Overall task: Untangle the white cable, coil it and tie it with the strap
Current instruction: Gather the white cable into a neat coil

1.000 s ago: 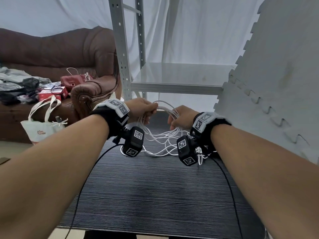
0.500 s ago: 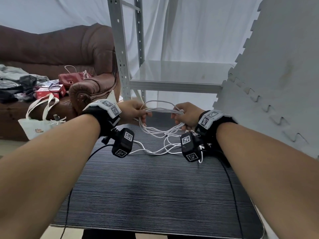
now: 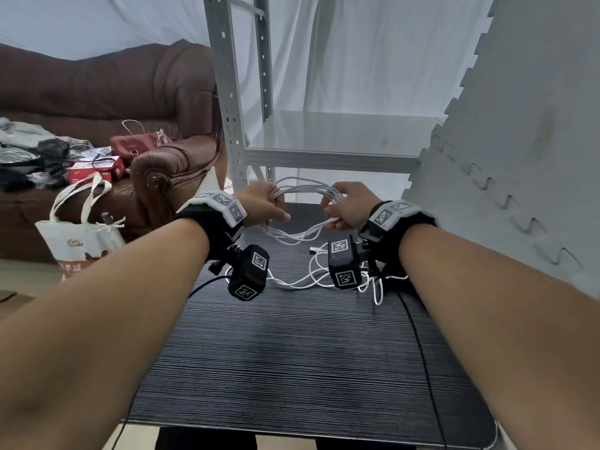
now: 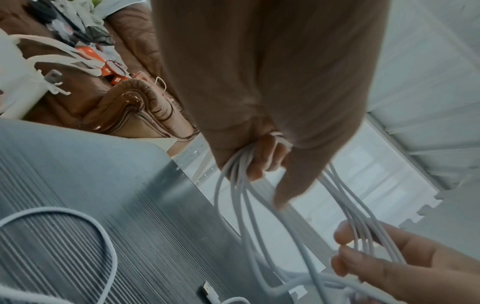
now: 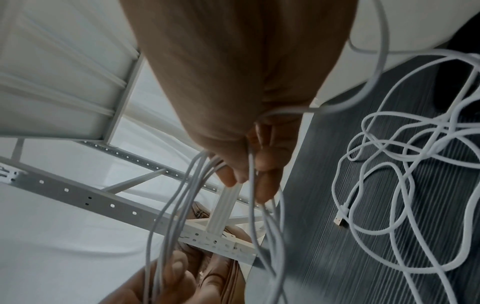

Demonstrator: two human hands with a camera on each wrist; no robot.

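A white cable (image 3: 305,190) is stretched in several loops between my two hands above the far end of the dark ribbed table (image 3: 308,352). My left hand (image 3: 266,206) grips one end of the loops (image 4: 241,164) in its curled fingers. My right hand (image 3: 344,206) holds the other end (image 5: 207,164) with curled fingers. Loose, tangled cable (image 3: 311,274) lies on the table below the hands, seen also in the right wrist view (image 5: 405,164). A USB plug (image 5: 340,221) rests on the table (image 4: 210,292). No strap is visible.
A grey metal shelf rack (image 3: 324,144) stands just beyond the table. Grey foam mats (image 3: 503,157) lean at the right. A brown sofa (image 3: 156,131) with clutter and a white tote bag (image 3: 81,235) are at the left. Black wrist-camera wires (image 3: 418,352) trail across the table.
Both hands have risen and moved apart, pulling the gathered loops taut between them. More loose cable has lifted from the table.
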